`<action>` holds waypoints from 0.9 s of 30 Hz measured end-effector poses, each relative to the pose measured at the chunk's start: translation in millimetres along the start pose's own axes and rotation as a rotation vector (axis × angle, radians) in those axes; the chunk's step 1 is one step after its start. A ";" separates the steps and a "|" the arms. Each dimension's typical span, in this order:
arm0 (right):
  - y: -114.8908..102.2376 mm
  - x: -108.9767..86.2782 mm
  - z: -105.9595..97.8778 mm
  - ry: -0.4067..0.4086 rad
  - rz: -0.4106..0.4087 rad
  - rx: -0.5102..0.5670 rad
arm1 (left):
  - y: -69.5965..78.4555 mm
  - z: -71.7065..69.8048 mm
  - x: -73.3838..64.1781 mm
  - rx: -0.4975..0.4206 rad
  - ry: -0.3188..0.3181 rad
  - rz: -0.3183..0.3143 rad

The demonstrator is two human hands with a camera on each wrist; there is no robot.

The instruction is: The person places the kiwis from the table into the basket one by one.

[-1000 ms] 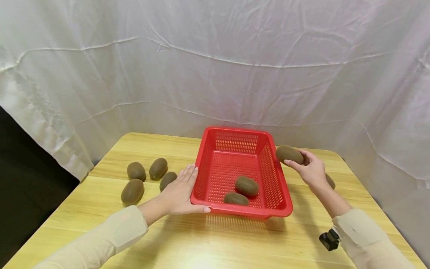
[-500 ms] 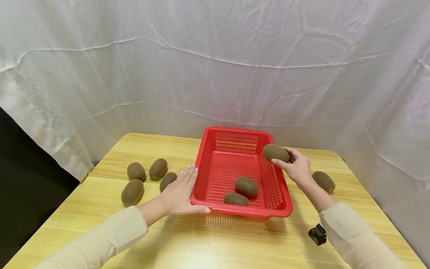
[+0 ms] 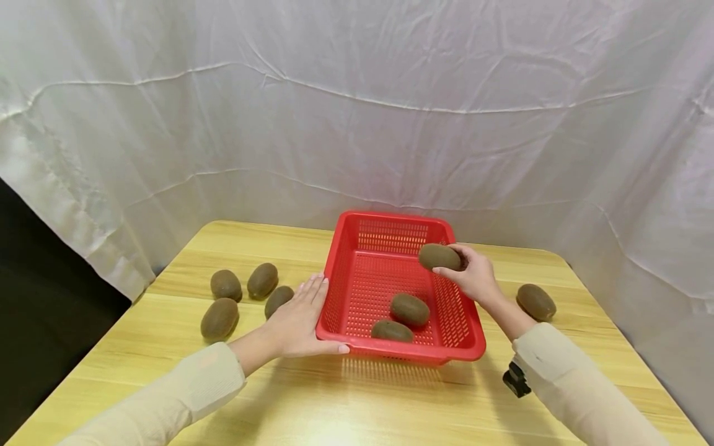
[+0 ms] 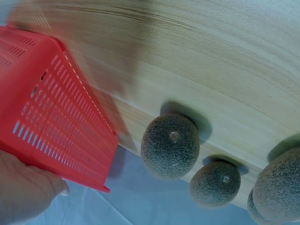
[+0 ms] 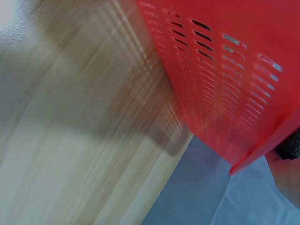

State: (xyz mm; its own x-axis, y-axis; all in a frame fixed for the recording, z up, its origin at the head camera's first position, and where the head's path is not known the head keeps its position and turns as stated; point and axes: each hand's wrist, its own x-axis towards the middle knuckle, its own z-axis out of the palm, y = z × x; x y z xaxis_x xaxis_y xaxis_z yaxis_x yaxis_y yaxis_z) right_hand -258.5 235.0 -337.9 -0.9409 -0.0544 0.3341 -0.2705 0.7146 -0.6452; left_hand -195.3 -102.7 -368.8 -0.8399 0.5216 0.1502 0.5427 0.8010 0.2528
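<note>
My right hand (image 3: 473, 272) holds a brown kiwi (image 3: 438, 257) between thumb and fingers, over the right side of a red plastic basket (image 3: 401, 355). In the right wrist view, part of that kiwi (image 5: 291, 146) shows dark behind the basket rim. My left hand (image 3: 298, 319) rests with straight fingers against the basket's left rim, its thumb lying along the front rim. On the basket floor, near the front, two kiwis lie close together: one kiwi (image 3: 409, 309) slightly behind the other kiwi (image 3: 393, 330).
Several loose kiwis lie left of the basket, among them a kiwi (image 3: 220, 319) and a kiwi (image 4: 170, 146) beside my left hand. Another kiwi (image 3: 537, 302) sits on the wooden table (image 3: 346, 409) at the right. A pale curtain (image 3: 357, 124) hangs behind the table.
My right hand has carried its kiwi leftward, from beside the basket's right rim to over the inside. The kiwi at the right, partly hidden before, now shows fully. My left hand stays put.
</note>
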 end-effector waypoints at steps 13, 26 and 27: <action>7.3 10.2 13.3 -0.038 -0.039 -0.035 | -1.9 2.2 0.9 0.029 0.015 0.014; 12.4 13.5 20.8 -0.088 -0.126 -0.122 | -1.6 1.8 0.2 0.020 0.008 0.009; 12.6 13.6 21.5 -0.088 -0.139 -0.131 | -1.5 1.8 0.4 0.020 0.007 0.008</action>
State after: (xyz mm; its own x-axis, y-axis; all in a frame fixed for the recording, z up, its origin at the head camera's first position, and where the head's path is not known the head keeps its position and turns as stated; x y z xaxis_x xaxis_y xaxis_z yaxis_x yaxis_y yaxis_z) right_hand -279.1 228.3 -356.3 -0.9121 -0.2157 0.3487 -0.3758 0.7800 -0.5004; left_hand -196.4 -103.2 -370.8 -0.8354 0.5262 0.1589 0.5497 0.8024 0.2323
